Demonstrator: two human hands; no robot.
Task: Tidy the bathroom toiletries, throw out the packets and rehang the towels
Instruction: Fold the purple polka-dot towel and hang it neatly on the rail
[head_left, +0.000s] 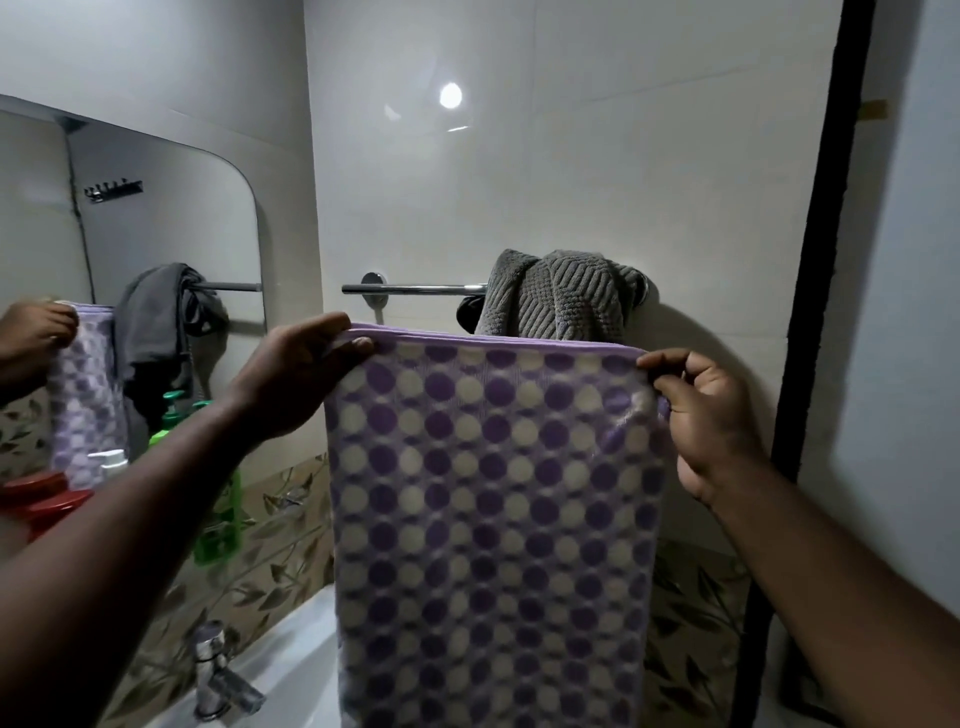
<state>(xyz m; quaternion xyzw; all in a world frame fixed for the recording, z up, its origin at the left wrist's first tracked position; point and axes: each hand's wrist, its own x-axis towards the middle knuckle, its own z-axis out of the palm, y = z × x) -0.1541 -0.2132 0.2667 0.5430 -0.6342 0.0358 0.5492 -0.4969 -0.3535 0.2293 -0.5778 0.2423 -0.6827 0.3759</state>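
Two bare hands hold up one purple-and-white dotted cloth towel (493, 519) by its top hem, stretched flat between them and hanging straight down. The left hand (296, 374) is closed over the top left corner, thumb in front and fingers behind; the right hand (706, 415) pinches the top right corner between thumb and forefinger, the other fingers curled loosely. Just beyond and above the hands, one chrome wall-mounted towel rail (415, 288) carries one grey ribbed towel (561, 296), bunched at the end above the right hand. Left of the left hand hangs one rounded wall mirror (156, 234). Below the left forearm stand one green plastic pump bottle (218, 519) and one chrome basin tap (218, 675) on a white basin (296, 665).
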